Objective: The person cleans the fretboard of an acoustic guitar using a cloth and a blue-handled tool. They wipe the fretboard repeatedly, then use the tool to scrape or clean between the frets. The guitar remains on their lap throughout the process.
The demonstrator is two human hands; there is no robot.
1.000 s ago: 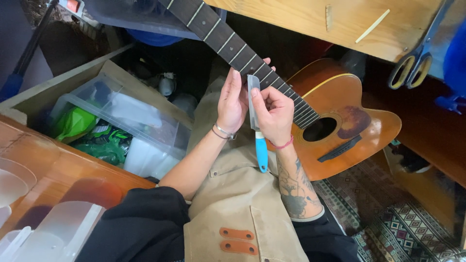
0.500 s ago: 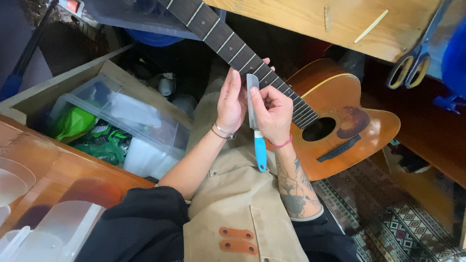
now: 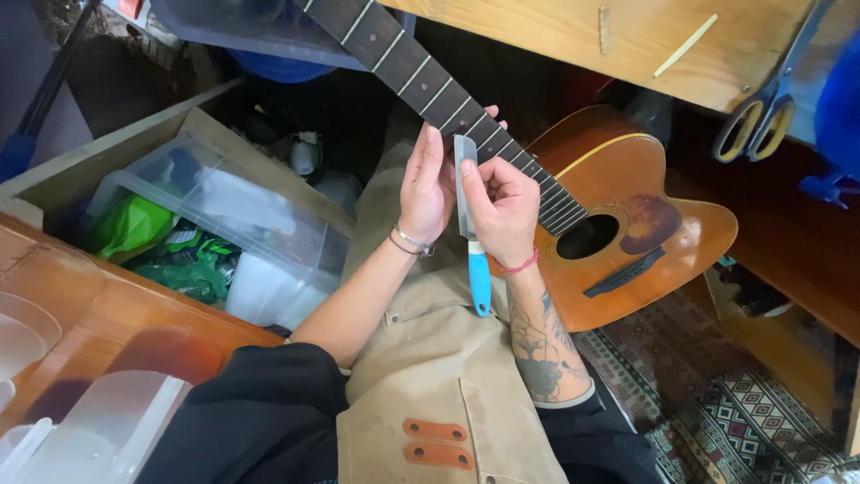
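An acoustic guitar [image 3: 627, 233] lies across the person's lap, its long axis running diagonally: the neck [image 3: 421, 76] points up and to the left out of view, while the orange-brown body sits lower right with the sound hole [image 3: 587, 237] and dark bridge [image 3: 625, 272] showing. The right hand [image 3: 502, 211] is closed around a narrow flat metal file [image 3: 464, 188] with a blue handle [image 3: 480, 282]; the tool stands nearly upright in the view, blade end up at the fretboard near where the neck meets the body, handle pointing down toward the tan apron [image 3: 448, 376]. The left hand [image 3: 425, 184] is held flat and open-fingered just beside the blade, its fingers pressed against the tool's left side and the edge of the neck. To the left sits a clear plastic bin [image 3: 260, 224] holding green bags. On the wooden bench [image 3: 573, 36] above, yellow-handled scissors [image 3: 761, 121] rest at the edge.
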